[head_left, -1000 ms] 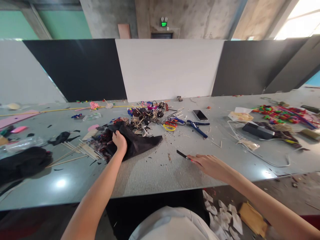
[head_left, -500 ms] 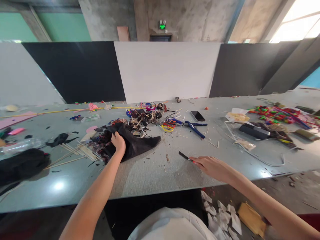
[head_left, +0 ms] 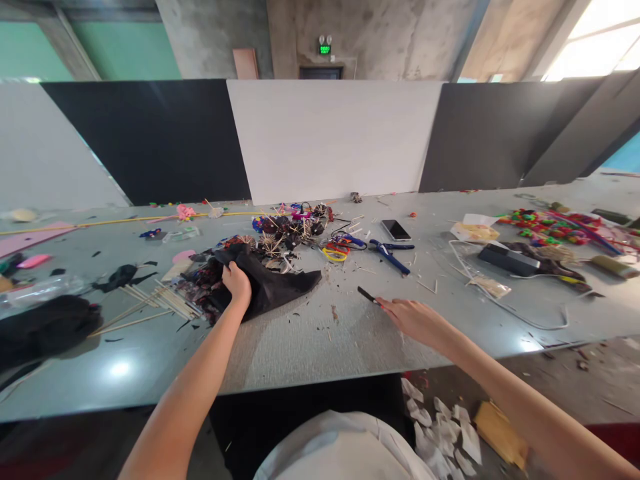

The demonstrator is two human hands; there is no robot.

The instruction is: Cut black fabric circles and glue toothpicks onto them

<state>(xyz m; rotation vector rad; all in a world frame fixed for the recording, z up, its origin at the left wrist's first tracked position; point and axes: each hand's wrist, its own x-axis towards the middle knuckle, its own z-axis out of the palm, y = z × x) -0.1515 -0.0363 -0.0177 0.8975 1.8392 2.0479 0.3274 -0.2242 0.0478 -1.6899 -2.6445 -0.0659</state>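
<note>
My left hand is closed on a piece of black cloth, which lies partly bunched over a heap of dark scraps. The cloth's pointed end stretches right along the table. In my right hand is a slim black tool, its flat dark end pointing away to the left; whether it is a knife I cannot tell. Beyond the cloth lie several dark balls stuck with pale sticks. Blue-handled pliers and yellow-and-orange-handled scissors lie past the tool's end.
Loose wooden sticks and a black bundle are at the left. A phone lies behind the pliers. A dark box, white cord and colourful fuzzy pieces are at the right. Panels stand along the back.
My right hand has moved slightly forward and left over the table with the slim black tool. My left hand keeps its grip on the black cloth in the same place.
</note>
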